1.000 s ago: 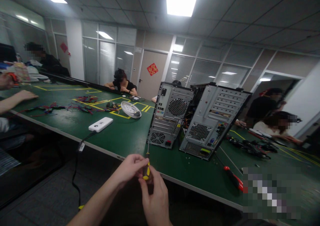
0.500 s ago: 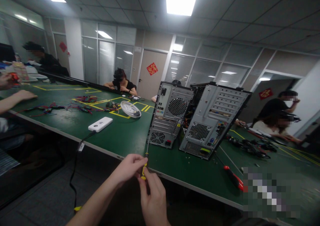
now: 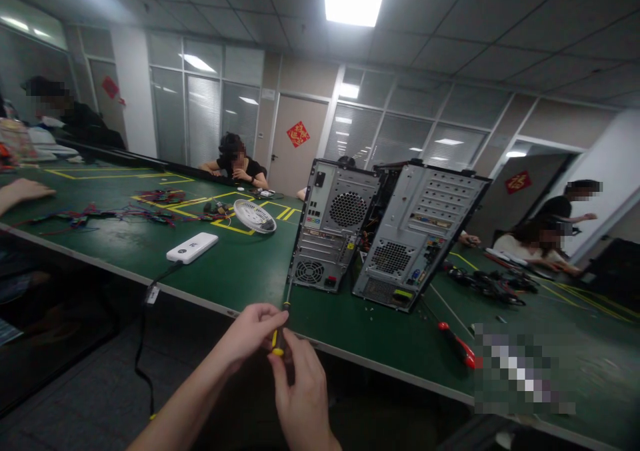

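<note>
— What are the hands doing?

— Both meet at the near edge of the worktop (image 3: 235, 274). The left hand (image 3: 250, 334) is curled, its fingertips pinched on the upper part of a screwdriver (image 3: 280, 331) with a yellow and black handle. The right hand (image 3: 300, 394) comes up from below and closes its thumb and forefinger on the lower end of the same handle. So each hand is closed on the tool, neither spread wide.

— Which way does the tool point?

— Nearly upright, the thin metal shaft rising away from the person toward the back of a computer case (image 3: 333, 228).

— Does the tip touch it?

— I cannot tell; the shaft ends just in front of the case's lower corner.

— What else stands close?

— A second computer case (image 3: 425, 231) leans just beside the first, both with their rear panels facing the person. A few small screws (image 3: 370, 311) lie on the green surface before them. To the right lies a red screwdriver (image 3: 457, 346). To the left sits a white box (image 3: 193, 247) with a black cable (image 3: 145, 344) hanging off the edge. Beyond that lie a white fan grille (image 3: 254, 216) and a tangle of coloured wires (image 3: 125, 212).

— Anyone else?

— Other people sit around the far sides, well apart.
</note>
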The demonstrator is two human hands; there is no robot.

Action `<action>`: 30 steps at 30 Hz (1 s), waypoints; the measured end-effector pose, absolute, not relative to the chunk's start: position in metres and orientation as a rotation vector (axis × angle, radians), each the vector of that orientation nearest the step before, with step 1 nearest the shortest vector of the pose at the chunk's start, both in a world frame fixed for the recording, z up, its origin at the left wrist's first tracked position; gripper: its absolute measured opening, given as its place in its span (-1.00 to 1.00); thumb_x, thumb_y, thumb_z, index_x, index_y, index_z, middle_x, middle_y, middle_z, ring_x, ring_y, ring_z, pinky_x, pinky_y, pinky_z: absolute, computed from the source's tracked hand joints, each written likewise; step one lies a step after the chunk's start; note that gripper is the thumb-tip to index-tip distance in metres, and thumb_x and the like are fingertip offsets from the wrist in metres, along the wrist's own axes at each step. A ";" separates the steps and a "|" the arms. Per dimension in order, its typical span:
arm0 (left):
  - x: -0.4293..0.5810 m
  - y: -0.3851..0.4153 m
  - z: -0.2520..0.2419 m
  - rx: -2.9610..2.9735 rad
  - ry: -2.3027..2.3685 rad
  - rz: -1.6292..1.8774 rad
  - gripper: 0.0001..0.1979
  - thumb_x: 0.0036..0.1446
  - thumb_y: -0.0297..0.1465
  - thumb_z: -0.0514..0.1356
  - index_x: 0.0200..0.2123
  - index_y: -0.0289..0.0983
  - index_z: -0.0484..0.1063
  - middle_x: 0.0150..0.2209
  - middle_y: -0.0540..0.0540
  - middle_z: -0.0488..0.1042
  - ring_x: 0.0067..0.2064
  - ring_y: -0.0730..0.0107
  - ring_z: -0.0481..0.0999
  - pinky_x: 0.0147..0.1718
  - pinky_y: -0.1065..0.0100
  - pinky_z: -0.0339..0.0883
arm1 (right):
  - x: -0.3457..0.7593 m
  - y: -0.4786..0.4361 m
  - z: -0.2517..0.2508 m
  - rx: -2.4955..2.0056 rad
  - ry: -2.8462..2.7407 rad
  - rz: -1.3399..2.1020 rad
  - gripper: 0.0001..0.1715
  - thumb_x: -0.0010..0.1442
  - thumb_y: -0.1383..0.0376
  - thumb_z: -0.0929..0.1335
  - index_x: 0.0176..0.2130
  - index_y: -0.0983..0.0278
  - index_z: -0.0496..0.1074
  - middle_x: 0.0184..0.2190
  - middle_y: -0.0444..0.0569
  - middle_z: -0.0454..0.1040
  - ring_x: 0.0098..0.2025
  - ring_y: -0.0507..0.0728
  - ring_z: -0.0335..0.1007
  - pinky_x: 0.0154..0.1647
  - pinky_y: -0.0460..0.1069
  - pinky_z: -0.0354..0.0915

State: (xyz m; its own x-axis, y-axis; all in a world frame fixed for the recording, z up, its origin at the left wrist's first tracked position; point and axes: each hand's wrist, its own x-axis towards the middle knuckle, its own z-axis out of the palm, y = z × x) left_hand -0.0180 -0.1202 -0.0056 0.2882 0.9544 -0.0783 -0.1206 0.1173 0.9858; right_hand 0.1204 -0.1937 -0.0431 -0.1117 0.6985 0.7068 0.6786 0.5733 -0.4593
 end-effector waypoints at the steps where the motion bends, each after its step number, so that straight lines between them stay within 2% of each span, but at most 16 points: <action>1: -0.018 -0.120 -0.006 1.149 0.939 0.983 -0.49 -0.10 0.03 0.39 -0.48 -0.31 0.39 -0.60 0.05 0.40 -0.59 0.51 0.37 -0.60 0.48 0.15 | 0.120 -0.194 -0.043 -1.114 -1.798 0.034 -0.59 0.36 0.28 0.32 0.18 0.23 0.39 -0.14 0.08 0.58 -0.16 0.20 0.56 -0.12 0.06 0.50; 5: -0.020 -0.121 -0.006 1.139 0.894 0.954 -0.52 -0.06 0.01 0.38 -0.47 -0.30 0.39 -0.57 0.06 0.39 -0.56 0.52 0.36 -0.57 0.48 0.14 | 0.119 -0.193 -0.047 -1.084 -1.763 0.080 -0.64 0.38 0.30 0.31 0.14 0.23 0.41 -0.06 0.08 0.60 -0.07 0.18 0.58 -0.07 0.03 0.50; 10: -0.023 -0.123 -0.002 1.211 0.902 0.936 -0.52 -0.02 0.02 0.36 -0.43 -0.33 0.46 -0.52 0.04 0.42 -0.53 0.53 0.34 -0.55 0.48 0.16 | 0.117 -0.194 -0.046 -1.093 -1.788 0.082 -0.61 0.38 0.34 0.29 0.17 0.20 0.42 -0.08 0.07 0.59 -0.07 0.19 0.56 -0.03 0.06 0.48; 17: -0.023 -0.123 -0.001 1.291 1.000 0.965 -0.49 -0.06 0.06 0.36 -0.44 -0.30 0.42 -0.59 0.07 0.39 -0.58 0.51 0.32 -0.59 0.46 0.15 | 0.116 -0.197 -0.043 -1.119 -1.850 0.105 -0.57 0.38 0.39 0.29 0.19 0.18 0.43 -0.24 0.02 0.49 -0.19 0.17 0.49 -0.17 0.04 0.46; 22: -0.022 -0.119 -0.007 1.273 0.997 0.970 -0.50 -0.05 0.05 0.36 -0.45 -0.29 0.40 -0.63 0.07 0.38 -0.61 0.51 0.31 -0.59 0.46 0.16 | 0.117 -0.196 -0.041 -1.137 -1.895 0.064 -0.53 0.38 0.41 0.26 0.22 0.17 0.40 -0.25 0.01 0.45 -0.21 0.16 0.46 -0.19 0.05 0.44; 30: -0.021 -0.120 -0.003 1.211 0.966 0.983 -0.50 -0.07 0.04 0.37 -0.49 -0.31 0.41 -0.57 0.05 0.38 -0.56 0.52 0.33 -0.56 0.47 0.16 | 0.120 -0.194 -0.039 -1.139 -1.768 0.081 -0.60 0.32 0.29 0.36 0.14 0.21 0.41 -0.17 0.03 0.58 -0.21 0.16 0.55 -0.17 0.01 0.49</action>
State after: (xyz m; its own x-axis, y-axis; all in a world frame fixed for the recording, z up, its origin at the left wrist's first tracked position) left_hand -0.0211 -0.1202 -0.0029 0.2883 0.9555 -0.0627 -0.0791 0.0891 0.9929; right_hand 0.1200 -0.1943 -0.0393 -0.0675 0.7189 0.6919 0.6528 0.5562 -0.5143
